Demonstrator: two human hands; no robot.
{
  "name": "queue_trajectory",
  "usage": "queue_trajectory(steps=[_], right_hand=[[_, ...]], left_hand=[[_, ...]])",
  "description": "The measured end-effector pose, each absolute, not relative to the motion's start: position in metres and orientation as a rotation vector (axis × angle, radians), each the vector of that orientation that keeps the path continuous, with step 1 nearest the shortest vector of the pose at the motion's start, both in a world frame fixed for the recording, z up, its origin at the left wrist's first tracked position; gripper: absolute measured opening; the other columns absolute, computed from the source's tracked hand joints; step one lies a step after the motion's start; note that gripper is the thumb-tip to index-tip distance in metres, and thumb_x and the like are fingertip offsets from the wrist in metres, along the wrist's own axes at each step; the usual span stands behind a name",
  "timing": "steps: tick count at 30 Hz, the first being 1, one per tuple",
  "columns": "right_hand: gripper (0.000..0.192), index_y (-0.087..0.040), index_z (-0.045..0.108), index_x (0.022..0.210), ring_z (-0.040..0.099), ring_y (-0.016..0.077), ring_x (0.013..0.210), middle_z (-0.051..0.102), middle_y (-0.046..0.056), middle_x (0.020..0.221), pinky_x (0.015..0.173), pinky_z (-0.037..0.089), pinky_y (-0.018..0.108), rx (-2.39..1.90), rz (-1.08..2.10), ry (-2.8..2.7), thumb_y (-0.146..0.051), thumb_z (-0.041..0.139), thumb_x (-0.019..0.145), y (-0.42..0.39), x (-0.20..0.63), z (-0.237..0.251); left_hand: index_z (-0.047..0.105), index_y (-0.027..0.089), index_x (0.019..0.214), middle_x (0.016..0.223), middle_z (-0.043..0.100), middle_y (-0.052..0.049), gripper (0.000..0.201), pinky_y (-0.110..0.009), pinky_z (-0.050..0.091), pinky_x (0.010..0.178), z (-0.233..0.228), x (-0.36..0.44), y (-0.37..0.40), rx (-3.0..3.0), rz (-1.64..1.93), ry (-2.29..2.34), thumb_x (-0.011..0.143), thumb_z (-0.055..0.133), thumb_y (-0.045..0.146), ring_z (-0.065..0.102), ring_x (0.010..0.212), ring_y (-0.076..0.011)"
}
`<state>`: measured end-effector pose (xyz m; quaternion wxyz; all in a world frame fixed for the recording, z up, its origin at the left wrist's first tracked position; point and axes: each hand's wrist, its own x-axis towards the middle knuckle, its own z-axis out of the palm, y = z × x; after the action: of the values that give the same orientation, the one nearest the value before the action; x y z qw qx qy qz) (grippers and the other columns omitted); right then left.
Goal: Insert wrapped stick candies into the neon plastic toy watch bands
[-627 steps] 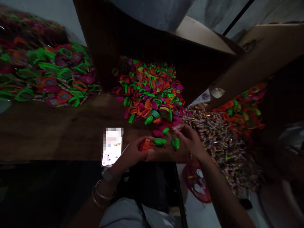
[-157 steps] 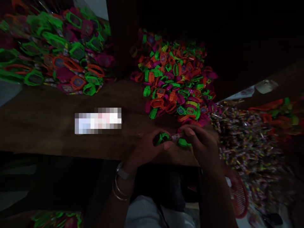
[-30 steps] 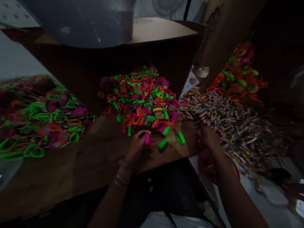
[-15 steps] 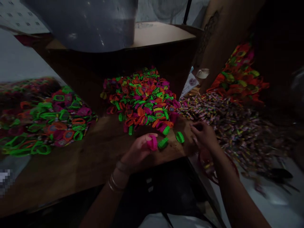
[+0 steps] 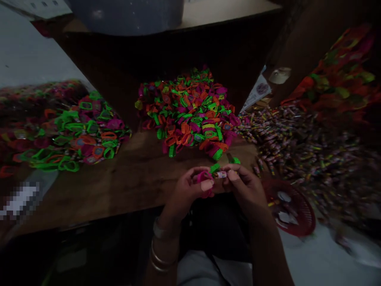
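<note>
My left hand (image 5: 185,191) is closed on a pink toy watch (image 5: 203,178), its thumb pressed across the front of the band. Between the fingertips of my right hand (image 5: 248,190) is a small wrapped candy roll (image 5: 220,174). The candy's free end points at the watch, close beside it; whether they touch I cannot tell. Just behind my fingers, partly covered, lie one green toy watch (image 5: 214,168) and another green watch (image 5: 235,160). Beyond them spreads a heap of pink, green and orange toy watches (image 5: 190,115).
Wrapped candy rolls (image 5: 303,147) cover the right side. Below them stands a red basket (image 5: 309,222). More watches lie in a left pile (image 5: 86,131) and a far-right pile (image 5: 333,87). A dark tub (image 5: 131,18) rests on the ledge above the wooden table (image 5: 119,190).
My right hand has come left from the candy pile, now with a candy roll in its fingertips. My left hand, still holding the pink watch, meets it. The view has tilted down.
</note>
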<state>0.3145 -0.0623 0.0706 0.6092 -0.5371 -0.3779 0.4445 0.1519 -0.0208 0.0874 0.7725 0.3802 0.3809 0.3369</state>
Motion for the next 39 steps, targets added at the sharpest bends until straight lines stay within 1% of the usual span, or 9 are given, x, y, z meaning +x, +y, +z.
queue_trajectory(steps=[3,9,19,22,26,31,34,37,39], right_hand=[[0.029,-0.022,0.067,0.086,0.046,0.0092,0.055,0.051,-0.005,0.061,0.053,0.039,0.020,-1.224,1.006,-0.881,-0.051,0.067,0.082,-0.066,0.312,0.073],[0.027,-0.021,0.063,0.084,0.054,0.0134,0.071,0.060,0.000,0.079,0.065,0.044,0.023,-1.219,0.946,-1.077,-0.048,0.063,0.086,-0.067,0.303,0.086],[0.011,-0.022,0.060,0.087,0.061,0.0139,0.080,0.065,-0.001,0.082,0.074,0.046,0.022,-1.338,0.891,-1.255,-0.026,0.051,0.089,-0.064,0.304,0.086],[0.013,-0.022,0.061,0.087,0.063,0.0146,0.077,0.067,0.000,0.079,0.070,0.047,0.022,-1.400,0.767,-1.386,-0.027,0.050,0.090,-0.058,0.302,0.084],[0.017,-0.022,0.059,0.086,0.063,0.0147,0.069,0.066,0.000,0.074,0.063,0.047,0.022,-1.391,0.616,-1.533,-0.027,0.044,0.093,-0.045,0.289,0.076],[0.022,-0.021,0.057,0.086,0.063,0.0175,0.075,0.066,0.005,0.079,0.069,0.049,0.027,-1.396,0.588,-1.623,-0.030,0.039,0.095,-0.047,0.255,0.085],[0.019,-0.020,0.060,0.091,0.064,0.0194,0.072,0.067,0.004,0.076,0.067,0.050,0.029,-1.379,0.650,-1.651,-0.032,0.046,0.089,-0.058,0.243,0.089],[0.026,-0.021,0.063,0.098,0.066,0.0212,0.076,0.070,0.005,0.083,0.070,0.052,0.032,-1.363,0.521,-1.432,-0.041,0.055,0.082,-0.074,0.249,0.077],[0.033,-0.022,0.063,0.089,0.065,0.0225,0.079,0.070,0.007,0.084,0.073,0.053,0.033,-1.371,0.397,-1.128,-0.052,0.054,0.082,-0.091,0.256,0.054]], left_hand=[[0.066,0.017,0.092,0.083,0.064,-0.001,0.032,-0.025,0.057,0.063,0.092,0.152,-0.024,0.882,0.726,0.803,0.065,0.080,0.027,0.060,0.071,-0.0133],[0.063,0.017,0.090,0.079,0.060,0.001,0.026,-0.021,0.052,0.060,0.107,0.145,-0.028,1.026,0.697,0.802,0.068,0.076,0.024,0.056,0.067,-0.0109],[0.063,0.017,0.091,0.082,0.060,0.001,0.024,-0.022,0.043,0.067,0.093,0.139,-0.020,1.227,0.669,0.893,0.070,0.073,0.025,0.053,0.072,-0.0124],[0.063,0.018,0.091,0.081,0.061,0.000,0.027,-0.022,0.043,0.069,0.084,0.141,-0.024,1.232,0.720,0.960,0.069,0.074,0.031,0.054,0.075,-0.0140],[0.059,0.018,0.076,0.064,0.054,0.002,0.035,-0.022,0.039,0.057,0.061,0.143,-0.019,1.104,0.863,1.049,0.068,0.073,0.049,0.048,0.060,-0.0122],[0.058,0.017,0.070,0.060,0.051,0.004,0.043,-0.020,0.037,0.052,0.051,0.132,-0.031,0.942,1.003,1.003,0.060,0.080,0.052,0.045,0.055,-0.0096],[0.059,0.017,0.069,0.054,0.053,0.004,0.050,-0.019,0.033,0.044,0.041,0.106,-0.053,0.816,1.010,0.968,0.054,0.082,0.058,0.044,0.048,-0.0087],[0.065,0.016,0.075,0.056,0.056,0.004,0.044,-0.017,0.036,0.045,0.025,0.065,-0.066,0.662,1.186,1.079,0.053,0.086,0.049,0.050,0.049,-0.0086],[0.067,0.018,0.079,0.065,0.063,0.003,0.036,-0.018,0.045,0.053,0.021,0.036,-0.072,0.448,1.321,1.130,0.053,0.087,0.032,0.060,0.059,-0.0111]])
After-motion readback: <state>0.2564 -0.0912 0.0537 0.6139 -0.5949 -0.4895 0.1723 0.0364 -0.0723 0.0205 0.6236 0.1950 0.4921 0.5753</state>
